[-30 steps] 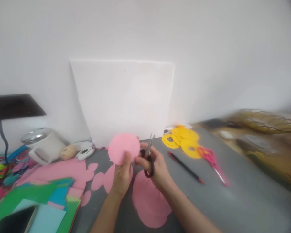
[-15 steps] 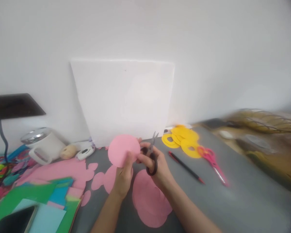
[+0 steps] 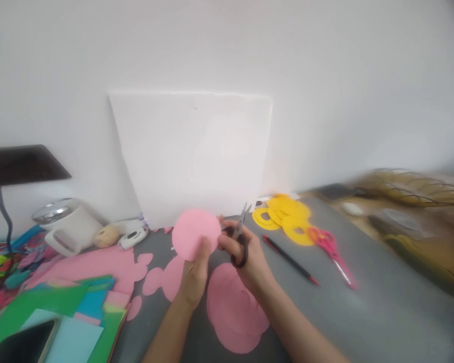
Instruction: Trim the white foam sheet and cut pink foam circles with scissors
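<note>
A pink paper circle (image 3: 192, 233) is pinched by my left hand (image 3: 197, 275), thumb on its near face. My right hand (image 3: 251, 252) has its fingers through the dark handles of small scissors (image 3: 241, 224), whose blades point up and stand slightly apart. The right fingertips are at the circle's right edge; whether they touch it I cannot tell. Below my hands a stack of pink paper circles (image 3: 236, 322) lies on the grey table. Left of my left wrist is another pink paper piece (image 3: 172, 280), partly hidden by the arm and the held circle.
A white board (image 3: 194, 156) leans on the wall. To the right lie yellow rings (image 3: 287, 214), a dark pencil (image 3: 291, 259) and pink scissors (image 3: 333, 254). On the left are coloured sheets (image 3: 53, 307), a phone (image 3: 22, 345), a white mug (image 3: 73, 229) and pink scraps (image 3: 153, 281).
Both hands have shifted slightly right, carrying the circle and the small scissors along. The circle has turned a little. Things on the table stay where they were.
</note>
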Tool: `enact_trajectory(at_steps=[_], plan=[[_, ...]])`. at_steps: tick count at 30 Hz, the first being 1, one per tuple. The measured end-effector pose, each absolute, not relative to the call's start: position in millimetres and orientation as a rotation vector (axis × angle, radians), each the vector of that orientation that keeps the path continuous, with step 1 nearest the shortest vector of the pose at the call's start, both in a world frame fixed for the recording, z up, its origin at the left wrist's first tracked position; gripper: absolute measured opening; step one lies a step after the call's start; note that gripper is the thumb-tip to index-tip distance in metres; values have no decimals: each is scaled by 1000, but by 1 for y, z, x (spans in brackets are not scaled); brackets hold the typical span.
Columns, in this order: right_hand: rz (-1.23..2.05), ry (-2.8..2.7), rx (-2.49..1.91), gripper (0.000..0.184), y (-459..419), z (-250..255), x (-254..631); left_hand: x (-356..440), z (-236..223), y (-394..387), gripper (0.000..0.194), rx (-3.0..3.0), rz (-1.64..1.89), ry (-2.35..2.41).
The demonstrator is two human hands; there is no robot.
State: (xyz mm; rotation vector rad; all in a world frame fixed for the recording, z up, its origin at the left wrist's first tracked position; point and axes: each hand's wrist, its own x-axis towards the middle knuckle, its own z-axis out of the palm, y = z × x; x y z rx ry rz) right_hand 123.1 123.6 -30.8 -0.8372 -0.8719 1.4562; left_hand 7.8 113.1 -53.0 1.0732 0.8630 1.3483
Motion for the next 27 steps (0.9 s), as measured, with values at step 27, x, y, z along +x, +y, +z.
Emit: enact_trajectory(at_steps=[27], plan=[[1476,-924,-801,28,124,-34,123,11,-50,113,54,1045,1362,871]])
